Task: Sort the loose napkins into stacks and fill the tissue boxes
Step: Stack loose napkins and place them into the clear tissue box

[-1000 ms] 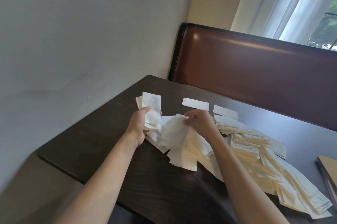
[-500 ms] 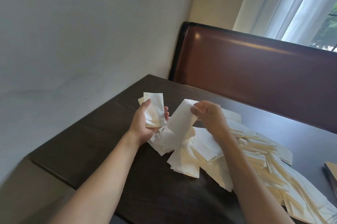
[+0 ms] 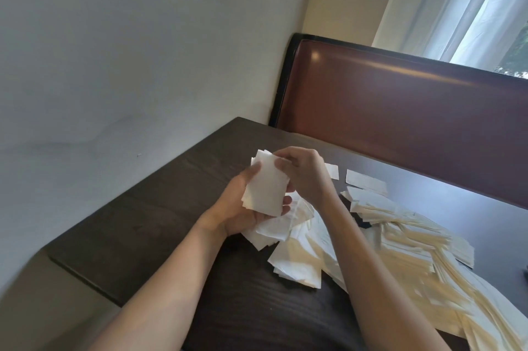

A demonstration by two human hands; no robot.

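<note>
Napkin stack point(image 3: 265, 187), small and white, sits upright in the left hand point(image 3: 243, 207), whose fingers point(image 3: 285, 202) curl round its lower edge, thumb along the near side; the right hand point(image 3: 305, 176) pinches the stack's top corner with bent fingers. Just below and right of both hands, loose napkins point(image 3: 400, 242), thin, cream, rectangular, sprawl across the dark wood-grain tabletop point(image 3: 160, 222). Beyond the hands: brown padded bench back point(image 3: 400, 110), pale wall point(image 3: 128, 50), sheer curtain point(image 3: 457, 2).
</note>
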